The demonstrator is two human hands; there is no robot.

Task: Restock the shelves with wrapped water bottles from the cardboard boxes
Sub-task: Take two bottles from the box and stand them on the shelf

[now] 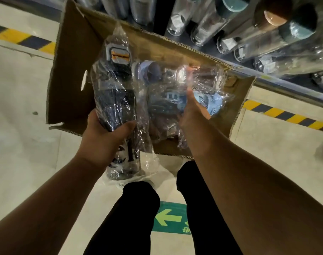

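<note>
Fingers (123, 127) grip wrapped bottle (113, 92) over pale, perhaps tiled, floor (19, 92).

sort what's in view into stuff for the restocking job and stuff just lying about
For the job:
- dark wrapped bottle in the left hand
- wrapped bottles inside the cardboard box
- shelf with stocked bottles

Just there:
- green arrow floor sticker
- yellow-black floor tape

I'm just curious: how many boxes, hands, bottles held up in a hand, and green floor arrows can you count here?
Box: 1
Hands: 2, the left hand and the right hand
Bottle held up, in the left hand: 1
Arrow: 1
Total: 5
</note>
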